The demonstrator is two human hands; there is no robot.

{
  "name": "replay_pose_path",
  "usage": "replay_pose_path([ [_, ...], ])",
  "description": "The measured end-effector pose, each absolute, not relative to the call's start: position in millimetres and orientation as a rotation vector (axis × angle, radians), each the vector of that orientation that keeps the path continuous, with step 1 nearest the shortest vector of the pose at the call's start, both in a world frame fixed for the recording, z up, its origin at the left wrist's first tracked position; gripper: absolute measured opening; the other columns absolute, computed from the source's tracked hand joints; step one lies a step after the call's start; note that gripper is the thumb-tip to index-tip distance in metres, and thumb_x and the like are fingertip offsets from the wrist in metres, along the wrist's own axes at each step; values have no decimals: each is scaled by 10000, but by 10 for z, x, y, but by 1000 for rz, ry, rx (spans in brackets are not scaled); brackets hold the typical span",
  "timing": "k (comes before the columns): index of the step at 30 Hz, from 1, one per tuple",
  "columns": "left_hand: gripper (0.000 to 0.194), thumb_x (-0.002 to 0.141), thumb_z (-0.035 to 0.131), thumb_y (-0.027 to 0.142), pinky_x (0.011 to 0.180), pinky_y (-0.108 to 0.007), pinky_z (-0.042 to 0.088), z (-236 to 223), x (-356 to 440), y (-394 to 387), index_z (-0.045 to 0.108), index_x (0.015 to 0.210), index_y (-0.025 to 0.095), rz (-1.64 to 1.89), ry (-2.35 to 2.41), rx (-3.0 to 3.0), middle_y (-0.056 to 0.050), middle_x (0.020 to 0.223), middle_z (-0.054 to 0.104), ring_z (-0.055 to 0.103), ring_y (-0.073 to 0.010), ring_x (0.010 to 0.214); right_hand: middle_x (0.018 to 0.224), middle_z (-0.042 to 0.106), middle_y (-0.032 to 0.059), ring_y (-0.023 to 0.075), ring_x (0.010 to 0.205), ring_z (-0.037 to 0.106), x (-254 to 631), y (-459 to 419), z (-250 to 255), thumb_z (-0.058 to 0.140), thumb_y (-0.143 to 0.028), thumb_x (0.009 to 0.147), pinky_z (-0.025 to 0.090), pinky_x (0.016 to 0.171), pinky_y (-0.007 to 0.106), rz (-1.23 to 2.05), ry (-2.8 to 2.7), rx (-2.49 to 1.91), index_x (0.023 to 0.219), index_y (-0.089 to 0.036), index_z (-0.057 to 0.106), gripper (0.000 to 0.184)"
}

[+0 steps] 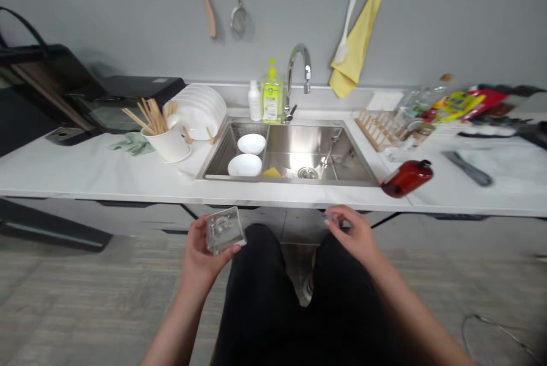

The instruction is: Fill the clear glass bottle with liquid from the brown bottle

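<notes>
In front of the counter, my left hand (203, 255) is closed around a clear square box (225, 231), tilted so its flat face shows. Something small and pale lies in or on it, too blurred to name. My right hand (350, 232) is held off to the right at about the same height, thumb and fingers pinched together. A small greyish bit shows at its fingertips, but its kind is not clear. Between and beyond the hands is the steel sink (294, 182), with two white bowls (245, 165) in its left-hand basket.
A red-brown bottle (405, 179) lies on its side at the counter's front right. Left of the sink are a white holder (171, 146) of chopsticks and a rack of white plates (199, 104). The faucet (305, 64) rises behind the sink beside a yellow-green soap bottle (272, 98).
</notes>
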State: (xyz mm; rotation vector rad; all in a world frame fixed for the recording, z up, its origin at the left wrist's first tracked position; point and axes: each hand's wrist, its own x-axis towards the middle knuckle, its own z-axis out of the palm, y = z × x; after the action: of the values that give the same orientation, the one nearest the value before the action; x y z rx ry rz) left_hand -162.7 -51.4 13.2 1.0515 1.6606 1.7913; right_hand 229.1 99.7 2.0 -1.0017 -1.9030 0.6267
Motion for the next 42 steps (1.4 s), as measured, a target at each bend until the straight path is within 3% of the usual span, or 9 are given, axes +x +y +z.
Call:
replay_pose_path([
  [5, 960, 488, 1163, 416, 994, -467, 715, 104, -1091, -185, 659, 1284, 231, 1778, 1565, 1019, -108, 1286, 786, 810, -326, 1148, 841, 668, 3, 233, 722, 633, 3504, 1062, 13, 877, -491, 923, 605, 717, 401, 257, -1413, -1308, 935, -299, 656, 293],
  [8, 959, 490, 1160, 412, 970, -439, 715, 117, -756, -51, 661, 1289, 234, 1781, 1451, 985, -93, 1277, 791, 809, -304, 1127, 1157, 722, 73, 282, 970, 728, 3953, 1280, 30, 940, -562, 823, 655, 853, 456, 115, -1274, -1385, 1197, -282, 654, 548],
  [11, 910, 532, 1149, 399, 978, -415, 706, 149, -495, -6, 678, 1295, 241, 1769, 1396, 991, -72, 1256, 793, 803, -282, 1114, 1577, 609, 205, 393, 1345, 690, 4202, 1605, 6, 991, -668, 693, 647, 1055, 590, 177, -1267, -1424, 1557, -266, 533, 1058],
  [14, 941, 519, 1158, 387, 997, -420, 698, 184, -355, -36, 675, 1311, 230, 1739, 1372, 974, -85, 1278, 793, 806, -285, 1125, 1660, 543, 275, 455, 1489, 615, 4272, 1941, -26, 1037, -725, 562, 589, 1173, 662, 343, -1245, -1428, 1702, -226, 413, 1392],
  [17, 979, 508, 1164, 396, 1018, -429, 695, 209, -331, -115, 665, 1331, 218, 1704, 1353, 976, -109, 1322, 791, 814, -300, 1153, 1635, 591, 286, 448, 1514, 624, 4234, 2188, -48, 1062, -702, 516, 551, 1231, 666, 457, -1237, -1395, 1736, -212, 360, 1491],
  [21, 943, 536, 1163, 389, 1038, -424, 692, 217, -398, -250, 686, 1333, 221, 1637, 1341, 1018, -114, 1324, 808, 824, -312, 1173, 1564, 684, 274, 419, 1380, 738, 4142, 2342, -53, 1085, -634, 490, 577, 1207, 632, 475, -1238, -1441, 1689, -206, 408, 1443],
  [27, 923, 559, 1153, 352, 1030, -410, 694, 203, -501, -320, 677, 1336, 208, 1584, 1338, 1002, -126, 1301, 823, 828, -304, 1159, 1240, 846, 173, 388, 1127, 827, 4048, 2385, 63, 1055, -637, 577, 638, 1111, 614, 365, -1253, -1519, 1301, -219, 695, 910],
  [34, 900, 530, 1160, 333, 952, -389, 695, 341, -614, 183, 704, 1300, 237, 1553, 1250, 1094, -90, 1248, 826, 822, -285, 1089, 1289, 848, 163, 410, 1154, 826, 3739, 2428, 486, 1100, -663, 602, 662, 1102, 634, 563, -1485, -1168, 1378, -232, 711, 969],
  [42, 920, 565, 1155, 284, 1021, -418, 670, 757, -731, 1532, 719, 1374, 259, 1582, 1036, 1234, -81, 1308, 812, 801, -282, 1140, 1301, 818, 127, 414, 1221, 791, 2823, 3049, 925, 1083, -615, 667, 638, 1147, 668, 993, -1721, -865, 1400, -272, 671, 908],
])
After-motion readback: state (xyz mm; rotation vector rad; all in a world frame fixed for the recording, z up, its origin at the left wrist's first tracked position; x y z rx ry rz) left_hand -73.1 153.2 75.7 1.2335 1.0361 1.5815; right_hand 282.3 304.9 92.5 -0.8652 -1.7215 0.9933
